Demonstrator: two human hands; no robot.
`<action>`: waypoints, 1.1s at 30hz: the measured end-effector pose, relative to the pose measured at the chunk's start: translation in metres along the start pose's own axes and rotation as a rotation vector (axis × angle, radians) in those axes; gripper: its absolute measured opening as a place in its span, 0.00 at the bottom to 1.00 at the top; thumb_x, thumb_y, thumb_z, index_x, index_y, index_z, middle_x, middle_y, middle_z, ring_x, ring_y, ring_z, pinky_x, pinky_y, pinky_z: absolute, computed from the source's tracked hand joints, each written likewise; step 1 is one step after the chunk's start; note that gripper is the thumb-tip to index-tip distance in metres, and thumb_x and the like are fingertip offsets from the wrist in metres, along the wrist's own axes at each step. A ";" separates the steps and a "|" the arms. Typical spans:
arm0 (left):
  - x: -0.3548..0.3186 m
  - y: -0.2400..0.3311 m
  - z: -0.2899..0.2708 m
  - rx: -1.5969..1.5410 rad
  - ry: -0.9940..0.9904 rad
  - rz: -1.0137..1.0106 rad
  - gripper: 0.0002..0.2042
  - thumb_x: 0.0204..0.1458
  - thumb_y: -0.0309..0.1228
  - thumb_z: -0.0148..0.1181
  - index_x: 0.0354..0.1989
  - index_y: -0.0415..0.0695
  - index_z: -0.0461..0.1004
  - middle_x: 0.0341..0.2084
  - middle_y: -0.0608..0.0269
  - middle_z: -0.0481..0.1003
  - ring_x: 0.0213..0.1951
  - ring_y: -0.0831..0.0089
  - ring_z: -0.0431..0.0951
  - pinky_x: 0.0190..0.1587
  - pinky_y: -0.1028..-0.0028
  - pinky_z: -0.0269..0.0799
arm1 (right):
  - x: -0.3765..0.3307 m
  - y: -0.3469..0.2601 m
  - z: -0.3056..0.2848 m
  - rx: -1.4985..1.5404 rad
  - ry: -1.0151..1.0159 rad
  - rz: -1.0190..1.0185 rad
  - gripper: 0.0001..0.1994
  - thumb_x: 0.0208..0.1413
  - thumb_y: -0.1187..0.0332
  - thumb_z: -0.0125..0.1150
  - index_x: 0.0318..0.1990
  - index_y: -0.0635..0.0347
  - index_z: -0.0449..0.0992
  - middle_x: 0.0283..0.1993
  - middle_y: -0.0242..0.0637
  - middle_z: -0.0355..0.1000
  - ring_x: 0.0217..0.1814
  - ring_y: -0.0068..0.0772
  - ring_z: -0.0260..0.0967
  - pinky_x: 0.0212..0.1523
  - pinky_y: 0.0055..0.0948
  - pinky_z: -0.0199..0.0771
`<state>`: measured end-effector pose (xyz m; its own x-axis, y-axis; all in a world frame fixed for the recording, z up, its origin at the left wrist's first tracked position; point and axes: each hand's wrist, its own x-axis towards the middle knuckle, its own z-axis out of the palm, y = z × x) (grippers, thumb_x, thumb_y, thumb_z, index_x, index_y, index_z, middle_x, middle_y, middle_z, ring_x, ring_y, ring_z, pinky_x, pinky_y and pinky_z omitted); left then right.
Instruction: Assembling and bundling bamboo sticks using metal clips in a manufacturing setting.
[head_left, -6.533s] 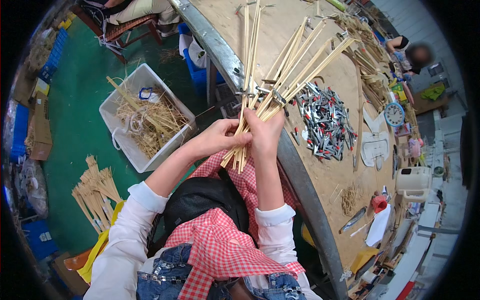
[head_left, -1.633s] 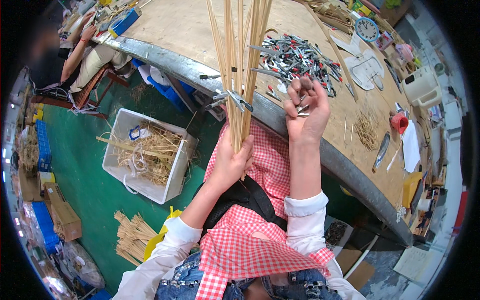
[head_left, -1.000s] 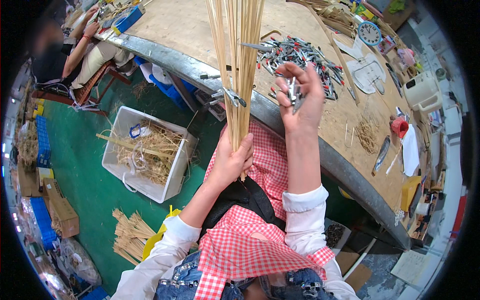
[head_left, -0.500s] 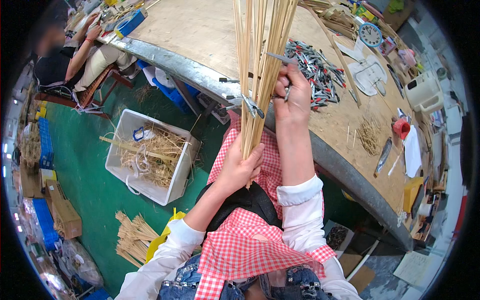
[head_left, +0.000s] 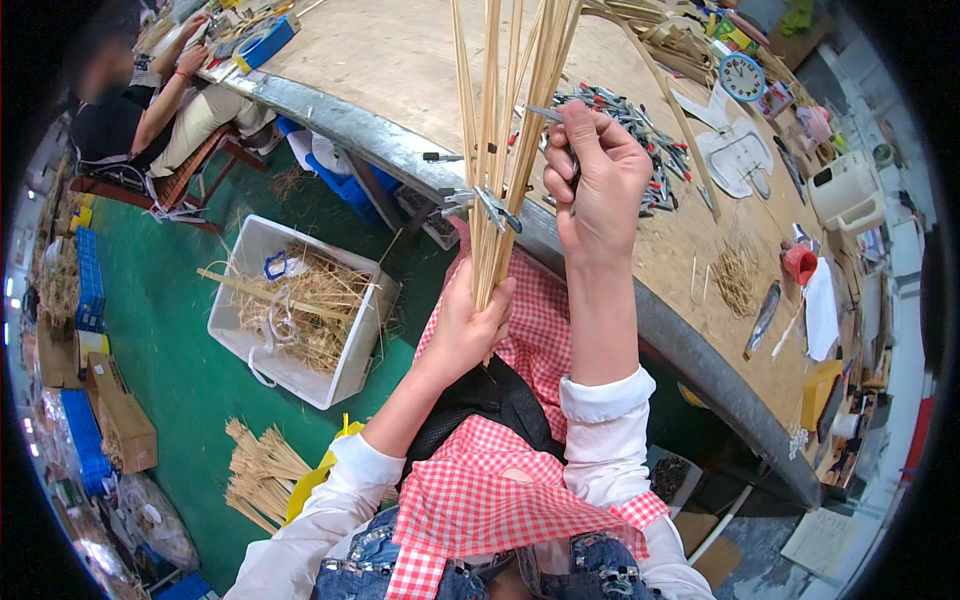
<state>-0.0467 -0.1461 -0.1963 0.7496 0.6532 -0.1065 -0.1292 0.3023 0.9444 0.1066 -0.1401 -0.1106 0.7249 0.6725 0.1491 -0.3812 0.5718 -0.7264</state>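
Observation:
My left hand (head_left: 470,325) is wrapped around the lower end of a bundle of thin bamboo strips (head_left: 488,240), which fans out upward over the table edge. Small metal clips (head_left: 492,208) with dark tips grip the strips above that hand, and another clip (head_left: 443,157) juts out to the left higher up. My right hand (head_left: 598,165) is closed around a thin, pointed grey metal tool (head_left: 543,113), its exact kind unclear. The tool's tip points left at the right-hand strips; whether it touches them I cannot tell.
A pile of small clips (head_left: 625,125) lies on the wooden table (head_left: 390,70), whose metal edge curves past me. Bamboo scraps fill a white bin (head_left: 345,385) on the green floor. Bundled strips (head_left: 260,470) lie lower left. A person (head_left: 115,125) sits at the far left.
My right hand has moved slightly right and turned, showing more of its fingers, with the tool still in it. The strips and my left hand have shifted a little left.

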 end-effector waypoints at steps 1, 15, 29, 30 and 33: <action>0.000 0.000 0.001 0.001 -0.003 -0.002 0.07 0.60 0.27 0.48 0.43 0.43 0.58 0.17 0.73 0.58 0.13 0.86 0.55 0.13 0.82 0.52 | 0.000 0.001 -0.002 0.015 0.019 -0.029 0.09 0.55 0.69 0.61 0.28 0.65 0.72 0.23 0.35 0.68 0.14 0.15 0.55 0.10 0.13 0.48; 0.000 0.010 -0.010 -0.226 -0.069 -0.073 0.09 0.63 0.34 0.44 0.33 0.44 0.58 0.12 0.70 0.55 0.09 0.83 0.54 0.11 0.81 0.53 | -0.023 0.028 -0.023 -0.068 0.043 0.250 0.07 0.54 0.76 0.55 0.39 0.69 0.74 0.25 0.33 0.68 0.18 0.17 0.59 0.12 0.15 0.52; 0.003 0.003 -0.022 -0.717 -0.240 -0.196 0.12 0.63 0.41 0.39 0.41 0.44 0.60 0.13 0.73 0.56 0.07 0.84 0.56 0.10 0.81 0.60 | -0.005 0.058 -0.041 -0.787 -0.322 0.099 0.08 0.51 0.76 0.59 0.38 0.69 0.75 0.29 0.28 0.70 0.24 0.15 0.63 0.21 0.17 0.63; 0.003 0.002 -0.023 -0.719 -0.238 -0.194 0.12 0.63 0.41 0.39 0.41 0.44 0.60 0.13 0.73 0.56 0.07 0.84 0.56 0.10 0.81 0.60 | -0.003 0.060 -0.039 -0.887 -0.353 0.052 0.08 0.50 0.75 0.58 0.38 0.71 0.74 0.28 0.31 0.70 0.27 0.19 0.65 0.26 0.21 0.66; 0.004 0.002 -0.025 -0.726 -0.215 -0.190 0.13 0.64 0.41 0.38 0.42 0.44 0.61 0.13 0.72 0.57 0.07 0.83 0.57 0.11 0.80 0.64 | -0.004 0.056 -0.031 -1.082 -0.398 -0.035 0.09 0.49 0.74 0.58 0.36 0.72 0.73 0.28 0.39 0.71 0.30 0.29 0.69 0.34 0.27 0.70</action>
<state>-0.0606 -0.1256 -0.2031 0.9013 0.4183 -0.1129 -0.3232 0.8226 0.4678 0.1001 -0.1247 -0.1727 0.4194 0.8751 0.2413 0.4668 0.0201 -0.8841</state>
